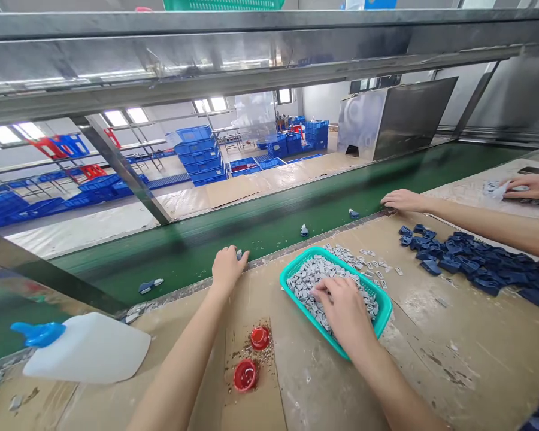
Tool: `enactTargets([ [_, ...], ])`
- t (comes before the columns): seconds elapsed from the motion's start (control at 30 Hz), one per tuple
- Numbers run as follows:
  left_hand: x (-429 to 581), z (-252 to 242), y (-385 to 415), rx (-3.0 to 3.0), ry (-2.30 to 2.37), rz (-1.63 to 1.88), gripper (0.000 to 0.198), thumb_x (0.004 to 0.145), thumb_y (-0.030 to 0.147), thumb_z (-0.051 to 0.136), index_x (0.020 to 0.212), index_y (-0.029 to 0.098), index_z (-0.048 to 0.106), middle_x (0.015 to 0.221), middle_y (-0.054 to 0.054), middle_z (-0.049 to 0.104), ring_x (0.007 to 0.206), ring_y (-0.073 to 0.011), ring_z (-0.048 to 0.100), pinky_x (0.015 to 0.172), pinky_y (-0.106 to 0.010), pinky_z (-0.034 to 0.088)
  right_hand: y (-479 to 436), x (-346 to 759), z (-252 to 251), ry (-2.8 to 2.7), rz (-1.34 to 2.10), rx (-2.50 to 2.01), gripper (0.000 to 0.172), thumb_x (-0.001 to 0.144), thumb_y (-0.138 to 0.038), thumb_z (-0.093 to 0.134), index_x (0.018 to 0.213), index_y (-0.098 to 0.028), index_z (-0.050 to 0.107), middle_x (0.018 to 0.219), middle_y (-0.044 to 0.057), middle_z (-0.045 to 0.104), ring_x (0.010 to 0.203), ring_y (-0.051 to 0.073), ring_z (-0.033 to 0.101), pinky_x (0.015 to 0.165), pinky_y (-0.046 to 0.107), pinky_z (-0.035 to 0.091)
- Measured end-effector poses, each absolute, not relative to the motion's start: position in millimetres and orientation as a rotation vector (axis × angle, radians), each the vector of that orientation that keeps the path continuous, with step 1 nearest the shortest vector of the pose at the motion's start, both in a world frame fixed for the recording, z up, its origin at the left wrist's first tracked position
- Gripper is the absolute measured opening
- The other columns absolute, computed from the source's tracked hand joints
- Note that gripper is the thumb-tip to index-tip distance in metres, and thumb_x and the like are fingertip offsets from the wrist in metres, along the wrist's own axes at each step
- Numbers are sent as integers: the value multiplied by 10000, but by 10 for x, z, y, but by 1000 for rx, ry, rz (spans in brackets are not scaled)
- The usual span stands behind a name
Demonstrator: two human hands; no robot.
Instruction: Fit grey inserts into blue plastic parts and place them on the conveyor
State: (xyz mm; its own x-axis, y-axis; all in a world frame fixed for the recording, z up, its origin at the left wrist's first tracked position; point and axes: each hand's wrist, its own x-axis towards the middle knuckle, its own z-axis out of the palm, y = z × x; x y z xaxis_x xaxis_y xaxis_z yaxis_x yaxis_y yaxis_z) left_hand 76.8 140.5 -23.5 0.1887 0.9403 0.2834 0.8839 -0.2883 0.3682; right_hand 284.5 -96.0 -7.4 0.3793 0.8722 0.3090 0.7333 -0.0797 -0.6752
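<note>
- Steel frame across the top of the view, above a green conveyor belt slanting from lower left to upper right; stacks of blue crates on the floor well beyond it.
- Scuffed tan bench along the near side of the belt, with a white jug lying at its left end, blue cap pointing left.
- Heap of dark blue pieces on the bench at right; beyond it, a co-worker's hand at the belt edge and another hand on a white scrap.
- Teal basket on the bench, between the two forearms, long axis slanting down to the right, full of grey pieces lying every which way; loose pale tags just beyond its far rim.
- Two red lids on a cardboard sheet, left of the basket.
- Right grip down in the pile, fingers curled, no single piece clearly held.
- Left grip at the belt edge, nearly closed on a small grey piece.
- In hand, by the look of it: moving grey pieces from basket to belt; next move calls for a firm pinch.
</note>
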Motion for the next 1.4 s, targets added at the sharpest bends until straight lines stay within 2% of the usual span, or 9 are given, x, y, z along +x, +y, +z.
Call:
enactTargets([
  [0.1, 820, -229, 1359, 2228, 1750, 732, 268, 836, 352, 575, 983, 130, 608, 1025, -85, 631, 971, -222, 588, 870, -457, 442, -1003, 2697, 42, -1285, 437, -1555, 125, 857, -281, 574, 797, -224, 668, 832, 43, 680, 804, 217, 581, 679, 318, 445],
  [0.27, 697, -90, 928, 2034, 1511, 922, 343, 807, 343, 573, 1074, 132, 614, 1028, -124, 673, 921, -233, 641, 830, -388, 502, -1092, 2266, 17, -1081, 1022, -1301, 203, 773, -395, 666, 856, -214, 708, 862, 52, 721, 748, 213, 652, 684, 321, 500],
  [0.37, 544, 16, 380, 1916, 1342, 1017, 383, 832, 396, 530, 1111, 143, 597, 1046, -104, 690, 943, -214, 657, 831, -341, 527, -1099, 2074, -87, -1019, 1211, -1241, 258, 733, -422, 695, 805, -175, 706, 806, 75, 727, 736, 229, 667, 679, 331, 511],
  [0.5, 297, 73, -289, 1657, 1251, 1166, 360, 822, 372, 579, 1113, 158, 592, 1135, -112, 669, 1065, -223, 618, 925, -366, 497, -1034, 1990, -203, -1006, 1193, -1294, 281, 711, -433, 707, 750, -156, 699, 761, 89, 725, 720, 233, 669, 677, 336, 509],
  [0.6, 126, 31, -522, 1396, 1239, 1256, 357, 735, 323, 696, 1042, 152, 629, 1075, -115, 696, 1022, -240, 640, 941, -400, 493, -982, 1961, -246, -998, 1188, -1318, 315, 694, -460, 714, 741, -150, 691, 738, 93, 725, 709, 238, 676, 662, 332, 509],
  [0.73, 14, -41, -577, 1229, 1262, 1333, 342, 653, 280, 768, 939, 142, 642, 965, -99, 725, 927, -246, 676, 912, -416, 517, -958, 1916, -264, -1017, 1196, -1335, 343, 684, -480, 720, 732, -141, 691, 723, 99, 723, 700, 235, 678, 668, 330, 509],
  [0.93, 81, -78, -622, 1187, 1251, 1330, 311, 600, 234, 802, 858, 153, 649, 839, -55, 731, 816, -219, 697, 813, -350, 570, -1001, 1959, -195, -1013, 1238, -1299, 331, 706, -464, 715, 770, -142, 675, 750, 89, 720, 712, 207, 655, 617, 281, 476],
  [1.1, 196, -123, -714, 1225, 1168, 1258, 301, 594, 204, 800, 844, 157, 638, 814, -49, 726, 781, -205, 694, 772, -332, 573, -1060, 1980, -71, -987, 1317, -1216, 286, 736, -441, 701, 773, -161, 654, 728, 52, 705, 687, 169, 628, 564, 241, 423],
  [1.4, 294, -90, -797, 1213, 1111, 1236, 299, 562, 157, 808, 794, 172, 620, 780, -18, 709, 754, -188, 687, 691, -293, 585, -1095, 1870, -47, -980, 1421, -1147, 298, 714, -432, 719, 763, -150, 638, 716, 50, 687, 661, 158, 616, 583, 247, 443],
])
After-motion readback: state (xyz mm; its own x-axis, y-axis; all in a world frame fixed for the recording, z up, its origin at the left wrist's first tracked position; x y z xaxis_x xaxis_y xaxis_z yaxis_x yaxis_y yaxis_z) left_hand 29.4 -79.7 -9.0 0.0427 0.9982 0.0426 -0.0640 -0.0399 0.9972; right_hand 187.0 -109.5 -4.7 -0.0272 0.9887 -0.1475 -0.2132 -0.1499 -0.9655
